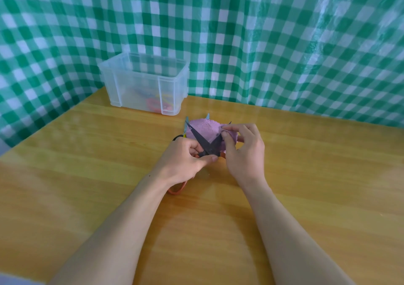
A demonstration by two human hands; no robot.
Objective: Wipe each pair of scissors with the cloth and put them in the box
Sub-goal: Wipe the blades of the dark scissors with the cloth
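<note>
You face a honey-coloured wooden desk, its glossy top catching soft reflections. Behind it and along your left side, a green-and-white checked plastic sheet hangs as a backdrop, creased and shiny, meeting the desk's far edges.

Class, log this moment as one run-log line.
left hand: holds open black-bladed scissors | right hand: pinches purple cloth on blade | box: coloured items inside
</note>
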